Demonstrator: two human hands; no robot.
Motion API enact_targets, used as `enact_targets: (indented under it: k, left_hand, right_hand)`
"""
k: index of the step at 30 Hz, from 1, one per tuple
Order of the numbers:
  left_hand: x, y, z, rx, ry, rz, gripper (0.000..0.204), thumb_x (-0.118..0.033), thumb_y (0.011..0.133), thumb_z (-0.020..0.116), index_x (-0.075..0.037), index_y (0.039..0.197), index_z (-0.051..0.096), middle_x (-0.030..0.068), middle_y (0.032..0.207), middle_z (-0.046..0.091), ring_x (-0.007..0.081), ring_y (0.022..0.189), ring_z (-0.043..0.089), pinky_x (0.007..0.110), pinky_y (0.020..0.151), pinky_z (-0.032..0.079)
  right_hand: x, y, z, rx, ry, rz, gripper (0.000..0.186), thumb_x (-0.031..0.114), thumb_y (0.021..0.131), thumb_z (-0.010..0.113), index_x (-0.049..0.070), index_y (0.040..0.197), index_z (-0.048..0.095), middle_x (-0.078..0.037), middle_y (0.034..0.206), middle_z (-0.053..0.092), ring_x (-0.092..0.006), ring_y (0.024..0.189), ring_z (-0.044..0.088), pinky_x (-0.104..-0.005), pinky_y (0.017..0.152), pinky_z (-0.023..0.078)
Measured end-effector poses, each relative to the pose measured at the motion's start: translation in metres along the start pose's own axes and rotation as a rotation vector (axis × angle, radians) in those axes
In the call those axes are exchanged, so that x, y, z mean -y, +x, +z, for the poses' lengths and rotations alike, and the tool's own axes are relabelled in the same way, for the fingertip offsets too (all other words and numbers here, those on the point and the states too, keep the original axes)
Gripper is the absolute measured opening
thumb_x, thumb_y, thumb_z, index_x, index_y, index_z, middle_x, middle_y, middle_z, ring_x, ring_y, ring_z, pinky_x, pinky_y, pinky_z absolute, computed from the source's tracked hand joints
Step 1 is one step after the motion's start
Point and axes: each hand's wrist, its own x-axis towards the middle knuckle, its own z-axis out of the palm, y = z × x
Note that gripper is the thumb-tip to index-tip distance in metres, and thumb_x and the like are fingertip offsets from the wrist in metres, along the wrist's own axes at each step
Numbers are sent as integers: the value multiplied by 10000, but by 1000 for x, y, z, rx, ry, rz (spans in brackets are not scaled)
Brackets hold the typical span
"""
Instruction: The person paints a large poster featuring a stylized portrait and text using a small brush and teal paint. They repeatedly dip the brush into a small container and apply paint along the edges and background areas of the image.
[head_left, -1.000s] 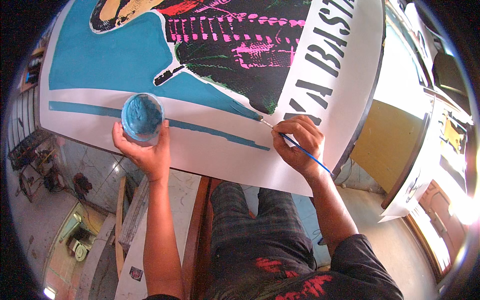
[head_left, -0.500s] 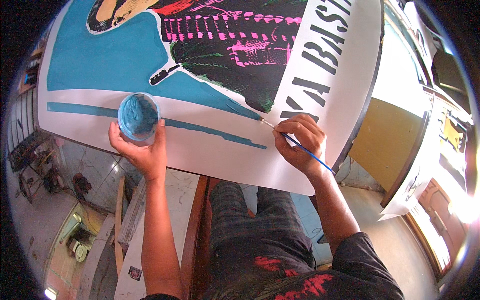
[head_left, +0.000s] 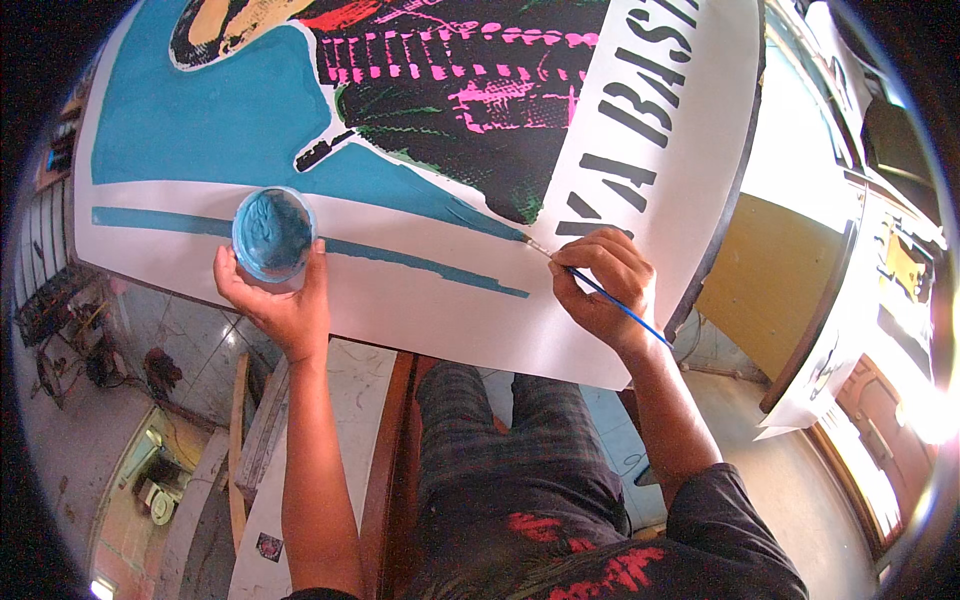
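Note:
A large white poster [head_left: 440, 325] lies before me, bearing a black, pink and green figure and black lettering. Blue paint [head_left: 200, 135] covers its left part and narrows to a point below the figure. My left hand [head_left: 275, 305] is closed around the near side of a round clear cup of blue paint [head_left: 273, 235], above a thin blue stripe [head_left: 420, 262]. My right hand [head_left: 608, 290] pinches a slim blue-handled paintbrush [head_left: 625, 308]. Its bristles touch the right tip of the painted blue area, just under the figure.
The poster's near edge hangs toward my lap. Below it on the left are a whitish bench top [head_left: 310, 470] and a wooden strip [head_left: 239, 450]. A yellowish board [head_left: 760, 280] stands at the right, beside another hanging sheet [head_left: 820, 350].
The brush tip and right hand have shifted very slightly to the right along the blue edge. My left hand keeps its hold on the cup, nearly still.

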Motion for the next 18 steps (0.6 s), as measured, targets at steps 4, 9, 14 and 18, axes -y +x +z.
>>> enact_targets:
  k: [4, 9, 14, 18]
  left_hand:
    - [1, 0, 0, 0, -25, -10, 1038, -338, 710, 879, -15, 1426, 201, 226, 1372, 332, 345, 1297, 363, 501, 1105, 280]
    - [4, 0, -1, -21, -19, -6, 1047, -390, 712, 869, -1, 1424, 208, 227, 1360, 344, 347, 1289, 373, 491, 1095, 296]
    - [3, -2, 1, -31, 62, -7, 1076, -466, 695, 854, 11, 1429, 228, 233, 1373, 360, 371, 1288, 383, 493, 1089, 308]
    - [-4, -2, 7, -63, 104, -26, 1048, -465, 687, 842, 18, 1423, 274, 242, 1374, 391, 411, 1276, 401, 513, 1074, 331]
  right_hand:
    - [5, 2, -6, -8, -3, -9, 188, -24, 700, 759, 79, 816, 652, -73, 816, 695, -219, 799, 685, -349, 706, 554]
    - [16, -6, -21, -323, 315, 164, 146, -76, 762, 684, 13, 855, 616, -126, 844, 684, -195, 794, 686, -325, 716, 556]
    - [36, -25, -46, -660, 683, 548, 65, -17, 894, 549, -33, 946, 584, -111, 863, 642, -171, 797, 642, -307, 763, 526]
    - [36, -55, -71, -700, 817, 657, 53, 17, 904, 567, -12, 939, 594, -87, 869, 636, -158, 820, 634, -284, 751, 488]
